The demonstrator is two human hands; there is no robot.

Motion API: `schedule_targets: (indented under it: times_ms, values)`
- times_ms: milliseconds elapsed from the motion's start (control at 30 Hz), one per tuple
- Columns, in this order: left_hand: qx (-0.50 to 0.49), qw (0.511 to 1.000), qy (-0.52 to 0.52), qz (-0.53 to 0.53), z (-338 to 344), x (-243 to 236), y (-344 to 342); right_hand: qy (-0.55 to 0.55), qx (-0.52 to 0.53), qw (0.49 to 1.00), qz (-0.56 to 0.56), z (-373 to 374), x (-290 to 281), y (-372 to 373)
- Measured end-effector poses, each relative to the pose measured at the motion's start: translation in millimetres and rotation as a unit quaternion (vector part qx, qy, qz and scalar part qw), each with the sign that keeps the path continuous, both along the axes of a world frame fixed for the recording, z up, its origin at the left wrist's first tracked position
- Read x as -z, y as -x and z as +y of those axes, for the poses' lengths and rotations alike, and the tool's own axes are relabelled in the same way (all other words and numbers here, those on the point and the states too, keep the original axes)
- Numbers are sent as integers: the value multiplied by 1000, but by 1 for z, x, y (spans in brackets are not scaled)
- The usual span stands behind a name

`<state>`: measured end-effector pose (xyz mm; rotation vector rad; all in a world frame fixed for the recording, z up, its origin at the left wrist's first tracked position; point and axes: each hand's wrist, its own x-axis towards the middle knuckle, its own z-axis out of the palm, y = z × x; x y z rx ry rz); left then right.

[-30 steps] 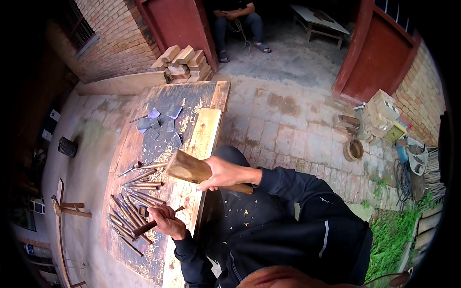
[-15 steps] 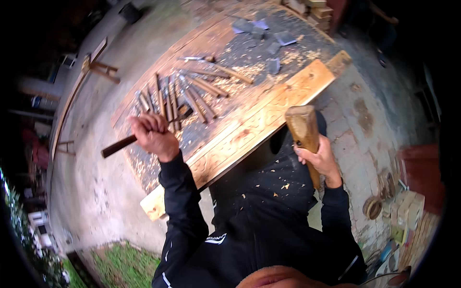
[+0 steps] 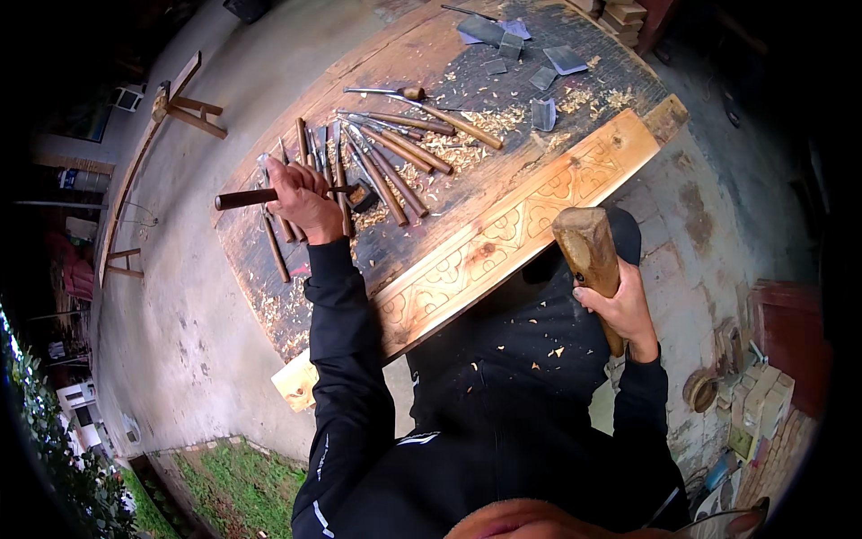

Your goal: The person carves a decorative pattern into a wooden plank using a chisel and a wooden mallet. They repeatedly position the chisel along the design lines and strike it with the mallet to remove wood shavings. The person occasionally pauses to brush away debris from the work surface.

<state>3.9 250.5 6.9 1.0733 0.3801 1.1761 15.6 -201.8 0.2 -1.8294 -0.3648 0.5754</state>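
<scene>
My left hand [image 3: 301,199] grips a wood-handled chisel [image 3: 247,198], held level above a row of several more chisels [image 3: 382,162] lying on the dark workbench [image 3: 467,135]. My right hand [image 3: 621,310] holds a wooden mallet [image 3: 588,256] by its handle, head up, off the bench's near side. Between the hands lies a long pale plank [image 3: 503,229] with carved floral patterns, set along the bench edge. Wood chips are scattered among the tools and on my dark clothes.
Grey sharpening stones or blocks [image 3: 539,85] lie at the bench's far end. A wooden trestle [image 3: 180,103] stands on the concrete floor to the left. Bricks and clutter [image 3: 754,404] sit at the right, grass [image 3: 224,485] at the lower left.
The view has turned and steadied over the bench. My left hand has lifted the chisel a little above the row of tools. The mallet stays in my right hand.
</scene>
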Motion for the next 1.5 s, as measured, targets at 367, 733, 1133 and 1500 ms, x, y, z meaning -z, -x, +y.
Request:
schedule_targets:
  times_ms: [367, 733, 1133, 1500]
  values:
    - [70, 994, 84, 21, 1, 2, 13, -9, -47, 999, -14, -4, -18, -12]
    - [113, 991, -74, -7, -32, -1, 24, -39, -30, 998, 26, -2, -9, -5]
    - [77, 862, -475, 162, -91, 44, 39, -108, -21, 991, 79, -6, -13, 2]
    - [33, 732, -627, 264, -112, 8, 50, -110, -40, 990, 77, -12, -7, 7]
